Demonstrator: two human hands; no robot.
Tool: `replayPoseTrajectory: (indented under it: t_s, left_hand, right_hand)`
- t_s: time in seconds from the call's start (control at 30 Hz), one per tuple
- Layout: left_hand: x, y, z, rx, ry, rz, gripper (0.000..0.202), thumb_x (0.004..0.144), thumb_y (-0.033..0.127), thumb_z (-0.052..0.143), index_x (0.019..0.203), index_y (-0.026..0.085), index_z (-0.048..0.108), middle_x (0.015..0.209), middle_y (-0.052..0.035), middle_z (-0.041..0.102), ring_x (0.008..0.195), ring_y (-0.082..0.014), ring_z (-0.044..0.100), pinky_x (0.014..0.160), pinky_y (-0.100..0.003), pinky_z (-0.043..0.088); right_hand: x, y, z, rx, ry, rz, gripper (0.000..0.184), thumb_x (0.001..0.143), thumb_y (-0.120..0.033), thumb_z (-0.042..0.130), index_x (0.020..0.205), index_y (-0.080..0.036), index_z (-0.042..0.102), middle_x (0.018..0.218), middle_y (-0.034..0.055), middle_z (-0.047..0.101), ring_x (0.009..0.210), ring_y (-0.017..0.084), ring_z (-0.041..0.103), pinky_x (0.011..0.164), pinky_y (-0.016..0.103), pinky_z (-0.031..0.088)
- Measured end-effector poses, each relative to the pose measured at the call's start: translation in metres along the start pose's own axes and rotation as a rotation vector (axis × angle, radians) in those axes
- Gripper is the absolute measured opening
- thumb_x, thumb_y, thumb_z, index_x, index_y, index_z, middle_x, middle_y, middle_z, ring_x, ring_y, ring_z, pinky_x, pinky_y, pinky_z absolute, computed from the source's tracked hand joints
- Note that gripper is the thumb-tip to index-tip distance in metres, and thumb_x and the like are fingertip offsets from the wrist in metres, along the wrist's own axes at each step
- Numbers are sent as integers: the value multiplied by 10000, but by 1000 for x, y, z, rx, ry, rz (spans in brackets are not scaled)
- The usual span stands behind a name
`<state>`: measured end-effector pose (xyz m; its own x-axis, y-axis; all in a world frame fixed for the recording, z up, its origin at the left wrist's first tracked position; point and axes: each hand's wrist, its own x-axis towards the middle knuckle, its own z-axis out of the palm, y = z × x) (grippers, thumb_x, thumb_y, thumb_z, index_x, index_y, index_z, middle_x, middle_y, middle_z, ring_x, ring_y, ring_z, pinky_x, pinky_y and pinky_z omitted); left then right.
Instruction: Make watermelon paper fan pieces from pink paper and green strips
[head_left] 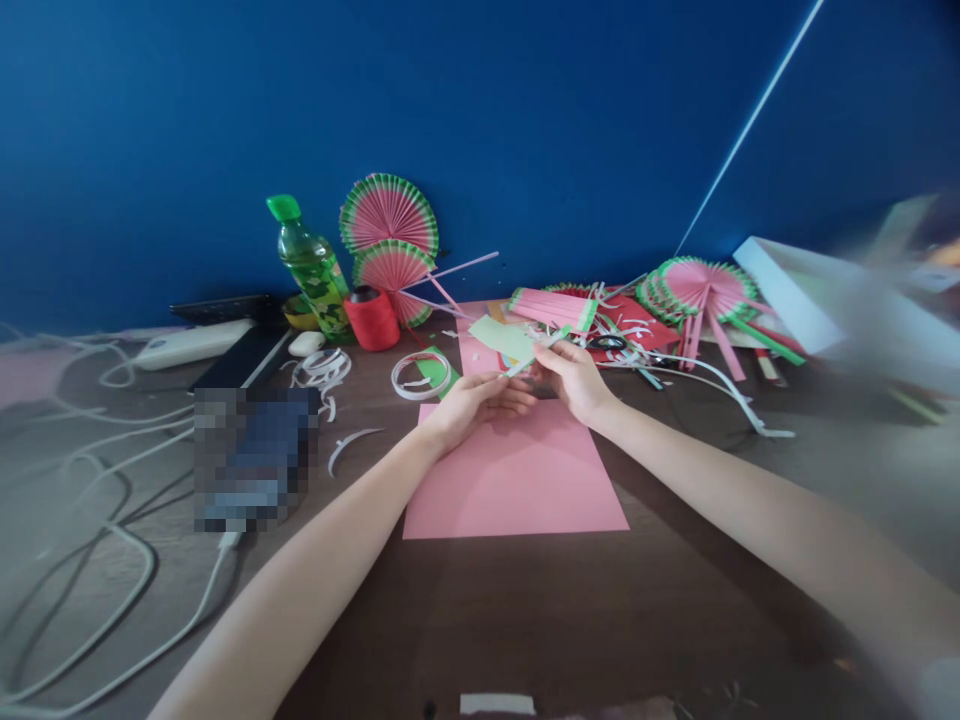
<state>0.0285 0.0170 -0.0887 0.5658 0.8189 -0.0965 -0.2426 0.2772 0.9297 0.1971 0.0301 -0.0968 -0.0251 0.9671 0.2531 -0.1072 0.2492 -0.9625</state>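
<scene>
A narrow pale green and white paper strip (pixel 522 366) runs between my two hands, above a pink paper sheet (pixel 517 480). My left hand (pixel 476 408) pinches its near end with the thumb on top, the other fingers stretched out below. At the far, greener end, my right hand (pixel 576 380) grips it between thumb and fingers. Just behind the hands is a light green paper piece (pixel 501 338). Beyond that rests a folded pink paper bundle with green edges (pixel 553 308).
Pink and green round paper fans (pixel 390 215) lean on the blue wall; more fans (pixel 701 290) lie right. A green bottle (pixel 311 265), red thread spool (pixel 373 320), tape roll (pixel 421 376) and scissors (pixel 607 343) stand around. A blurred phone (pixel 262 450) and white cables occupy the left.
</scene>
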Motion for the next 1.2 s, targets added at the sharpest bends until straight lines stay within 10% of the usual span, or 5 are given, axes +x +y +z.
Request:
replayPoseTrajectory:
  t_s: [0.2, 0.37, 0.57, 1.2]
  left_hand:
    - [0, 0, 0, -62, 29, 54, 182, 840, 225, 515, 861, 98, 644, 769, -97, 709, 690, -135, 654, 705, -238, 483]
    - [0, -3, 2, 0, 82, 100, 212, 821, 296, 557, 892, 111, 631, 760, -85, 702, 671, -124, 637, 703, -235, 475]
    - [1, -8, 5, 138, 70, 223, 266, 781, 342, 580, 932, 127, 620, 779, -58, 697, 692, -147, 631, 695, -250, 474]
    - [-7, -11, 12, 832, 236, 408, 195, 847, 196, 365, 791, 184, 552, 743, -16, 652, 701, -142, 610, 695, -223, 443]
  right_hand:
    - [1, -3, -2, 9, 27, 47, 499, 679, -681, 540, 565, -196, 531, 547, 14, 543, 471, 127, 479, 463, 282, 368]
    - [-8, -14, 0, -353, 122, -285, 321, 801, -499, 524, 667, -207, 524, 578, -19, 489, 529, 121, 467, 549, 277, 397]
    - [-18, -16, 8, -644, -72, -581, 134, 859, -279, 487, 833, -209, 598, 864, 48, 586, 768, 159, 546, 681, 296, 450]
    - [-16, -17, 2, -925, -179, -785, 167, 871, -202, 451, 769, -199, 582, 787, 63, 599, 764, 175, 570, 693, 303, 461]
